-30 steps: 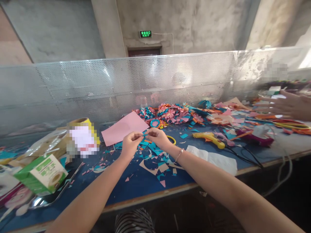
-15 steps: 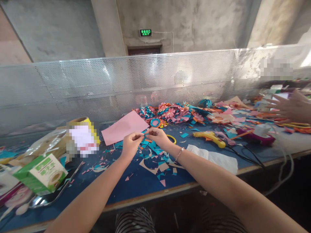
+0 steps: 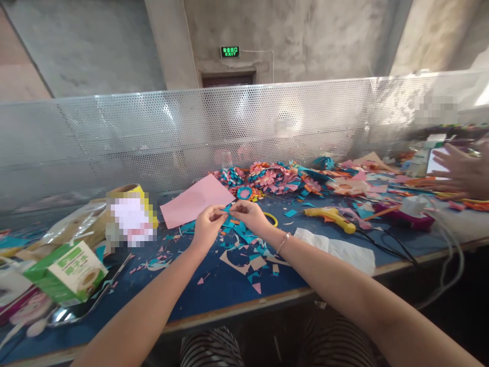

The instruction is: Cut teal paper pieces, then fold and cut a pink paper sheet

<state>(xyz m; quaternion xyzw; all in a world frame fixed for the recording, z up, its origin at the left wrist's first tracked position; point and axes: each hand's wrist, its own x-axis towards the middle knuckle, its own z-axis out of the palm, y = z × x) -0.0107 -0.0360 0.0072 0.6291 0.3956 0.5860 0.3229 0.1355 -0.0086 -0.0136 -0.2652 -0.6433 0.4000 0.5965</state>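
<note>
Both my hands were up over the middle of the worktop (image 3: 219, 288), fingertips nearly meeting around a small blue paper piece (image 3: 226, 208). My left hand (image 3: 206, 227) was closed to a pinch on one side of it, thumb against the fingers; my right hand (image 3: 250, 216) pinched the other side the same way, its knuckles raised. The fingers covered most of the piece, so I could not tell its full shape or whether it was folded.

I judged it next to weightless and thin, stiff enough to take a crease yet easy to crush or tear — something to take by its edges, with the pads of thumb and forefinger, and never to squeeze in the palm. It did not look slippery, though so small a piece would leave little room for two sets of fingertips, and a hard pull from both sides could rip it.

Under and in front of my hands lay loose paper scraps (image 3: 239, 229), mostly blue, and a yellow loop (image 3: 272, 219) showed just beside my right wrist. A flat pink sheet (image 3: 194, 201) lay beyond my left hand, with a heap of paper flowers (image 3: 269, 178) behind. On my right were a yellow glue gun (image 3: 332, 217) and a crumpled white tissue (image 3: 349, 255); well apart, farther right, was another person's hand (image 3: 462, 168), blurred.
</note>
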